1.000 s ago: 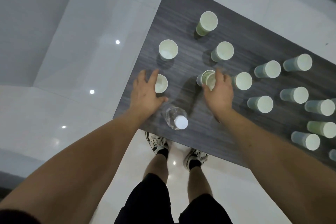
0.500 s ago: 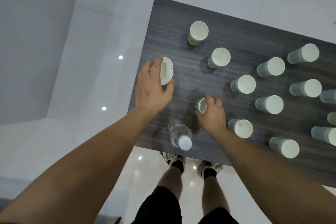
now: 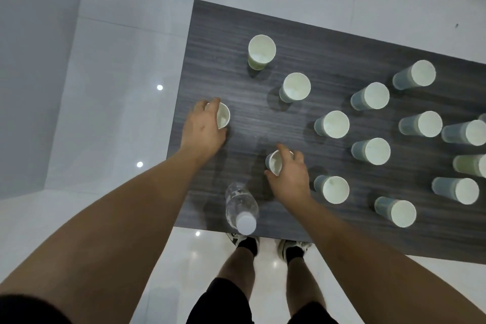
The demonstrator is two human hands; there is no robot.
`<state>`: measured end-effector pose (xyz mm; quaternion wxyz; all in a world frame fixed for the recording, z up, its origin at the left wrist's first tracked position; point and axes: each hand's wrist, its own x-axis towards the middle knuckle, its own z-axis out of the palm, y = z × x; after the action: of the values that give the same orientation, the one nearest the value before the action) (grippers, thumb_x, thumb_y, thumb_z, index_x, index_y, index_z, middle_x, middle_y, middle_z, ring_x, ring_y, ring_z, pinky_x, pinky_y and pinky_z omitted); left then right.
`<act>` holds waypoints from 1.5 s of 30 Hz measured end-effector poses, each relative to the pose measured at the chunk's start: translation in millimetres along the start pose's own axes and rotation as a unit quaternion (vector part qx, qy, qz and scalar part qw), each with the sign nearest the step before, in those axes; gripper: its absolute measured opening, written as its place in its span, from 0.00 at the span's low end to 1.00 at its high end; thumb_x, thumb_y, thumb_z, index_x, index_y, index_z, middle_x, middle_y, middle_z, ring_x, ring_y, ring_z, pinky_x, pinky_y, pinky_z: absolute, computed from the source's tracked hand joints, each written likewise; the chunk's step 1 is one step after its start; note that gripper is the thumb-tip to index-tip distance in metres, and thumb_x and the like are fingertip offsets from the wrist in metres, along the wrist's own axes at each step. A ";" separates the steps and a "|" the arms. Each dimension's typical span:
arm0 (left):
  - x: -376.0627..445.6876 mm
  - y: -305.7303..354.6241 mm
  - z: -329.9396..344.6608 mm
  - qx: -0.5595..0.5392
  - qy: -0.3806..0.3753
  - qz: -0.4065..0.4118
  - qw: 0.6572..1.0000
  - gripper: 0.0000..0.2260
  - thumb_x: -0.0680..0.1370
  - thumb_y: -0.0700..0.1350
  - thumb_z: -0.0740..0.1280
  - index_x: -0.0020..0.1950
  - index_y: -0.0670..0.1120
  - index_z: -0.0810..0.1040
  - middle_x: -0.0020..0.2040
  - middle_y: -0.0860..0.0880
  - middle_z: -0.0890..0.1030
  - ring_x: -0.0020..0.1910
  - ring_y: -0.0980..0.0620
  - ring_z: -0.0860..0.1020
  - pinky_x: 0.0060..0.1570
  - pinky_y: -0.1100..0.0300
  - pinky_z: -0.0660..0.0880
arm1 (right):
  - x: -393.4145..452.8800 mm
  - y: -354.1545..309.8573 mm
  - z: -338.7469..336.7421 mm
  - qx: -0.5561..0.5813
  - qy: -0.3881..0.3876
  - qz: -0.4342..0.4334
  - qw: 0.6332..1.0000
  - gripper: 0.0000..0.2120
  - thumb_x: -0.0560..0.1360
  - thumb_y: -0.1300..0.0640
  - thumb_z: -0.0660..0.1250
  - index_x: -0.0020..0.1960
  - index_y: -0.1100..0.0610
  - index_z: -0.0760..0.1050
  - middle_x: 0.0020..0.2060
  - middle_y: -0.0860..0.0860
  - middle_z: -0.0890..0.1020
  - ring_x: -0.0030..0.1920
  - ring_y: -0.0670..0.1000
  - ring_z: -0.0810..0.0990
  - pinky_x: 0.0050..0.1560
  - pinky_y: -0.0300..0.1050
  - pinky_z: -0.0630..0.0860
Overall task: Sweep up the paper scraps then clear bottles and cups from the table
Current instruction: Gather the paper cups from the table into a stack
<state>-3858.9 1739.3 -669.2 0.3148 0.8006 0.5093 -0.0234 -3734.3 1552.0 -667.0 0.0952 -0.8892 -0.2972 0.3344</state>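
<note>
Hands each grip 1 paper cup on the table [image 3: 328, 42]: left hand [image 3: 203, 126] curls round a cup [image 3: 223, 118] near the left edge, right hand [image 3: 289, 179] round another [image 3: 274, 163]. Bottle [image 3: 240, 205] stands upright at the near edge between them.

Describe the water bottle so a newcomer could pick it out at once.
Start at the dark wood-grain table and go to its near edge, between the person's two forearms. There stands the clear plastic bottle with a white cap, the only bottle among many paper cups.

Bottle [image 3: 241, 208] stands at the table [image 3: 328, 234] near edge, cups [image 3: 370, 151] right of it.
</note>
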 end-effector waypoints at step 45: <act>4.3 239.5 32.0 -0.016 0.009 0.155 0.988 0.26 0.67 0.49 0.72 0.64 0.51 0.70 0.57 0.48 0.75 0.53 0.47 0.74 0.49 0.58 0.70 | 6.5 68.4 -154.8 0.205 0.203 0.006 0.957 0.31 0.69 0.55 0.74 0.71 0.52 0.70 0.59 0.55 0.74 0.56 0.56 0.76 0.52 0.45 0.73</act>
<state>-3648.9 1658.1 -581.4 0.3228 0.8651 0.3817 0.0409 -3597.8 1505.3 -578.4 0.3321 -0.9015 -0.1915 0.2009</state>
